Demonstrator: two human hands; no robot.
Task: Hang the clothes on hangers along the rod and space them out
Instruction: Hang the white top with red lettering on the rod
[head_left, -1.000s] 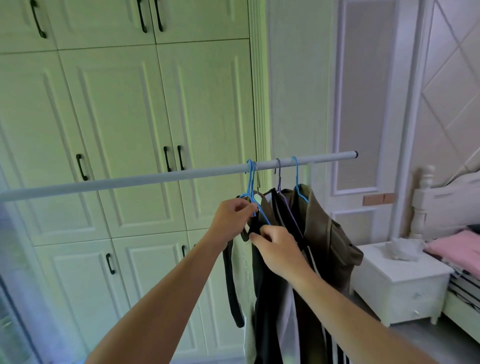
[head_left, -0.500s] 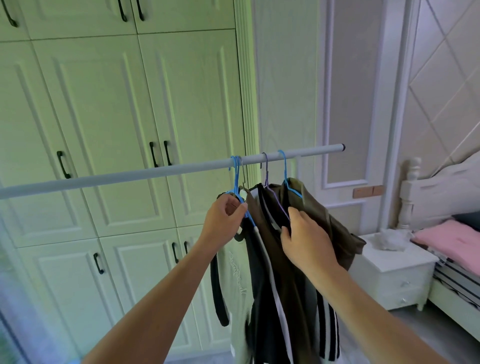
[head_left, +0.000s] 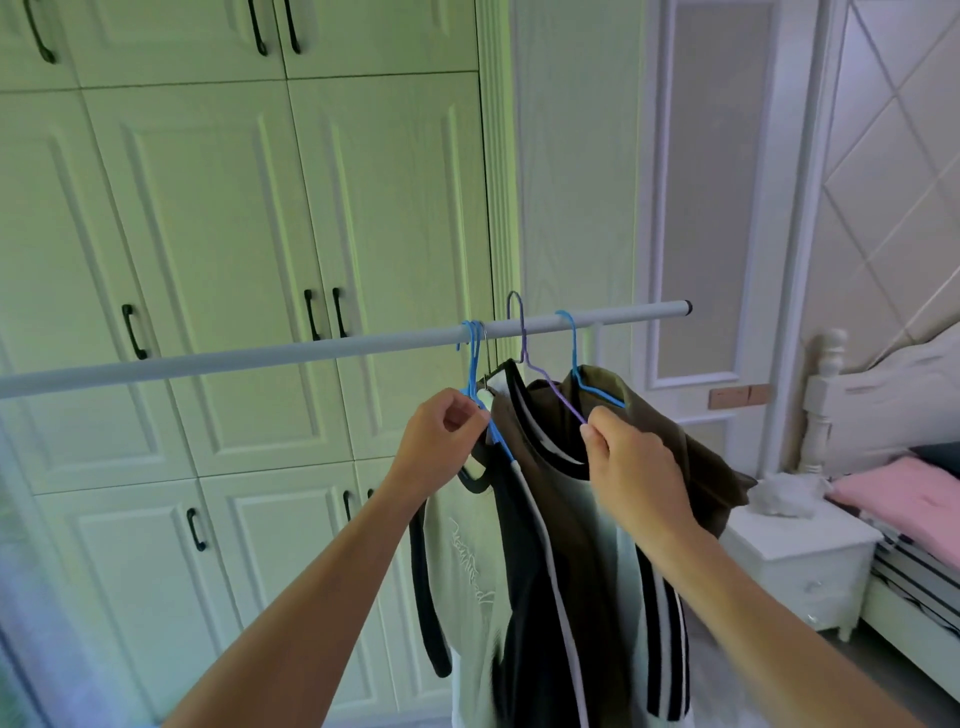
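A white rod (head_left: 270, 358) runs across the view, rising to the right. Several garments hang bunched near its right end. My left hand (head_left: 441, 441) pinches the blue hangers (head_left: 474, 364), which carry a white top with black trim (head_left: 467, 561) and a dark garment with a white stripe (head_left: 530, 597). My right hand (head_left: 623, 467) grips the shoulder wire of a purple hanger (head_left: 524, 343); its hook stands lifted above the rod. A brown garment (head_left: 654, 431) hangs on a further blue hanger (head_left: 574, 353) to the right.
White wardrobe doors (head_left: 234, 260) with black handles stand behind the rod. A white door (head_left: 717, 208) is at right, with a white nightstand (head_left: 800, 561) and a bed with a pink pillow (head_left: 904, 493) beside it. The rod's left stretch carries nothing.
My right hand has shifted from the clothes' front to the purple hanger's wire and raised it, so its hook now sits above the rod. My left hand stays on the blue hangers.
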